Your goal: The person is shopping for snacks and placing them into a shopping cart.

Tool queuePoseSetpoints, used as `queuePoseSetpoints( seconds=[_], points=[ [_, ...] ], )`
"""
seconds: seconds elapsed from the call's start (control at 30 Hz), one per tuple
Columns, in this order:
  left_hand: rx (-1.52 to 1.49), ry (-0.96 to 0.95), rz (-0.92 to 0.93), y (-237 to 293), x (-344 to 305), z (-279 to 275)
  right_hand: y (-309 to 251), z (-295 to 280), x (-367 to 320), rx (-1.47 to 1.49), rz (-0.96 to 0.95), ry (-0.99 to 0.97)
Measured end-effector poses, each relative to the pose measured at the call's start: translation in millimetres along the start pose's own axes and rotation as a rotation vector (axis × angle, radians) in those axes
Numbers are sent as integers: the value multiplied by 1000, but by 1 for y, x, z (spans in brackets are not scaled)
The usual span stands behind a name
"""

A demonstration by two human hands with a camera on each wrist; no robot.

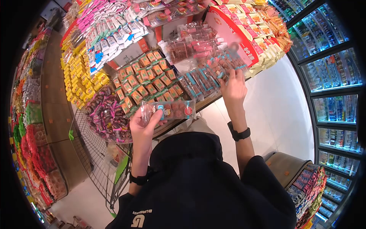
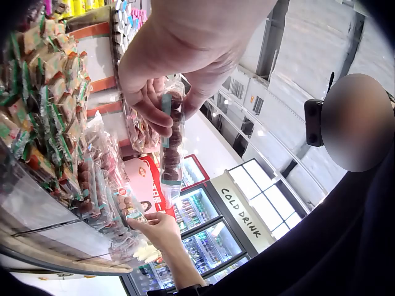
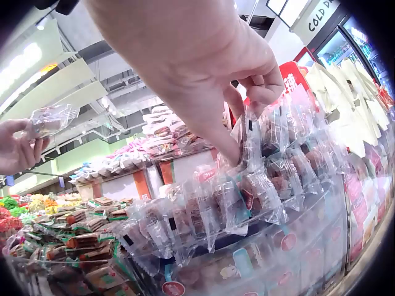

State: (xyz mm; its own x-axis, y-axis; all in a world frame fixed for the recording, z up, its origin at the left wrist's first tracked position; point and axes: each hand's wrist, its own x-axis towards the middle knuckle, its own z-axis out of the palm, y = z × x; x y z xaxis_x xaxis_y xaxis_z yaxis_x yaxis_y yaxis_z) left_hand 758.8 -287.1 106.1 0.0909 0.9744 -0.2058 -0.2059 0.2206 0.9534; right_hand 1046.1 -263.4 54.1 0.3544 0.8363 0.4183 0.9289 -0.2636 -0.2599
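Note:
My left hand (image 1: 146,128) grips one end of a clear plastic packet of round brown snack balls (image 1: 178,110), thumb on the front. In the left wrist view the same packet hangs lengthwise between thumb and fingers. Further right, my right hand (image 1: 234,91) reaches into a row of similar clear snack packets (image 1: 196,83) standing on edge at the display's front. Seen from the right wrist, its thumb and fingers pinch the top of one upright packet (image 3: 251,142), whose lower part is hidden among its neighbours.
Left of the row lie green-and-orange wrapped snacks (image 1: 146,82), then purple-wrapped sweets (image 1: 106,114) and yellow packs (image 1: 78,78). A wire shopping cart (image 1: 89,152) stands at the lower left. Lit drink fridges (image 1: 331,72) line the right side. A red-edged box (image 1: 244,45) rises behind the packets.

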Motion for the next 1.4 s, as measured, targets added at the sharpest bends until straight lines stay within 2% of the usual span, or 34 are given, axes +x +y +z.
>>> queuePoseSetpoints(
  seconds=[0.07, 0.17, 0.27, 0.4, 0.5, 0.53, 0.63, 0.77, 1.07, 1.4],
  points=[
    [-29, 34, -9, 3, -1, 3, 0, 0, 1, 20, -54, 44],
    [-24, 26, -11, 2, 0, 3, -1, 6, 1, 66, 74, -125],
    [-40, 4, 4, 3, 1, 3, 7, 12, 3, 184, 75, -37],
    [-38, 8, -1, 2, 3, 1, 4, -20, 10, 613, 284, -118],
    [-42, -3, -10, -2, 4, -1, -3, -27, 4, 1291, 368, -117],
    [-35, -13, -11, -5, 5, -3, -9, -37, 3, 1360, 379, -165],
    [-22, -27, -9, -6, 6, -3, -36, -55, -3, 1500, 385, -133],
    [-31, -21, -27, -2, 8, -1, -55, -67, -6, 1602, 279, -120],
    [-13, 0, -29, 1, 9, -4, -70, -79, -6, 1694, 215, -159],
    [-2, 1, -24, 0, 11, -7, -75, -84, -5, 1670, 233, -181]
  ],
)
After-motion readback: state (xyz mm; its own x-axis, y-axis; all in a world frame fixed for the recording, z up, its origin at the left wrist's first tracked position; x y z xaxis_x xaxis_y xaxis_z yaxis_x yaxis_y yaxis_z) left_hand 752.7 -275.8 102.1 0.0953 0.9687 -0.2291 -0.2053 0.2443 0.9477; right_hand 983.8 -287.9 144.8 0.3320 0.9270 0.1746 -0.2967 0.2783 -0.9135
